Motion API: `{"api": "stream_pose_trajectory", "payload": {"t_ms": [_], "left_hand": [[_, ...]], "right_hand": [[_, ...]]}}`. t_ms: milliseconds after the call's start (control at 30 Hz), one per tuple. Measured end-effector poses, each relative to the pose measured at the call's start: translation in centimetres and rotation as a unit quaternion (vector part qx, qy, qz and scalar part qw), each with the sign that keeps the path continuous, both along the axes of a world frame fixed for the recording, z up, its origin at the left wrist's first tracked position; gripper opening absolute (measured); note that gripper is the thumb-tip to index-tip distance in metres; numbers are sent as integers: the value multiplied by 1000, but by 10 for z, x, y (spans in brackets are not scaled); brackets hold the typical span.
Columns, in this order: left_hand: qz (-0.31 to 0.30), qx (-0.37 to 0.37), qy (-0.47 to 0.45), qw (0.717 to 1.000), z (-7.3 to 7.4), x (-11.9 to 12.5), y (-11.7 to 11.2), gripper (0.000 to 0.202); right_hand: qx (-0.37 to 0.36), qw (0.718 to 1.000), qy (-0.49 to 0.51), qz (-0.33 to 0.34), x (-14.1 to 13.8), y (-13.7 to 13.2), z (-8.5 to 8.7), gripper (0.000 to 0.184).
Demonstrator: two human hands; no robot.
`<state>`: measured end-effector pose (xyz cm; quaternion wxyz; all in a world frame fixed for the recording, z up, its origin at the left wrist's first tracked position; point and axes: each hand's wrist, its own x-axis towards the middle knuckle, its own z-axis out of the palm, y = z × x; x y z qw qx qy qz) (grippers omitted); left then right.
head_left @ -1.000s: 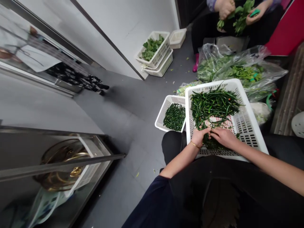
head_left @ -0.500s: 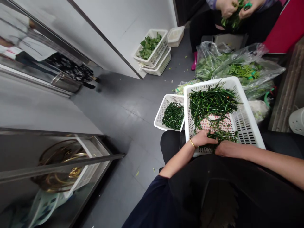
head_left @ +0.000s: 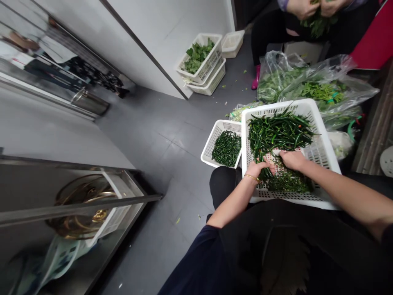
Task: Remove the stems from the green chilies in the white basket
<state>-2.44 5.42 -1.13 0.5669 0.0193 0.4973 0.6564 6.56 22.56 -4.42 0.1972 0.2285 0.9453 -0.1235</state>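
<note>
A large white slotted basket (head_left: 330, 157) rests on my lap. Long green chillies (head_left: 279, 131) are heaped at its far end, and small stems and scraps (head_left: 288, 182) lie at the near end. My left hand (head_left: 259, 169), with a gold bracelet at the wrist, is curled around some green chillies at the basket's left side. Beside it, my right hand (head_left: 293, 159) is closed at the heap's near edge, its fingertips pinched together. What those fingertips hold is too small to make out.
A smaller white basket (head_left: 206, 148) of green chillies stands on the floor to the left. Plastic bags of greens (head_left: 325, 92) lie beyond. A co-worker's hands (head_left: 316, 8) hold leafy greens. Stacked baskets (head_left: 211, 84) stand by the wall; a metal shelf (head_left: 141, 199) is at left.
My right hand has moved away from me, from the scraps to the chilli heap's edge. My left hand has shifted slightly left and away. The near scraps are now uncovered.
</note>
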Motion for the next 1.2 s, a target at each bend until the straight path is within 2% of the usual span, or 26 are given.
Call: {"api": "stream_pose_trajectory", "payload": {"t_ms": [67,167,300,333,433,500,600,733,867,933,1000,1033,1100,1133,1200], "left_hand": [[2,-9,11,1000,-3,1,0,21],[13,-21,33,999,-7,2,1,19],[29,-73,45,996,-11,3,5,12],[32,-71,40,996,-12,3,6,12],[21,-40,34,998,-12,4,5,17],[16,-33,45,998,-12,4,3,20],[24,-47,63,997,-11,4,2,24],[24,-68,70,995,-7,5,2,26],[62,-77,63,993,-10,7,3,26],[74,-87,61,992,-13,9,3,26],[55,-76,69,993,-16,10,3,28],[35,-62,74,995,-16,11,3,30],[-10,-28,79,996,-14,11,1,34],[-30,-13,78,996,-12,10,0,36],[-70,8,75,995,-6,9,-3,39]], "right_hand": [[11,1000,13,-12,-2,-6,-7,39],[10,999,46,-15,4,-10,-1,35],[-121,982,128,-70,19,1,10,33],[-132,978,135,-91,23,6,10,32],[-58,985,118,-111,34,15,0,28],[-29,993,88,-67,38,11,-8,25],[-40,999,36,-3,35,-6,-16,25],[-20,995,-10,-93,18,-24,-21,48],[-51,992,18,-113,11,-25,-20,33],[-96,987,38,-127,17,-31,-15,31],[-220,954,104,-177,25,-46,-5,37],[-298,918,153,-210,29,-54,1,39],[-428,830,245,-258,36,-69,13,39],[-469,800,270,-259,39,-73,20,38],[-530,766,275,-238,44,-75,30,36]]}}
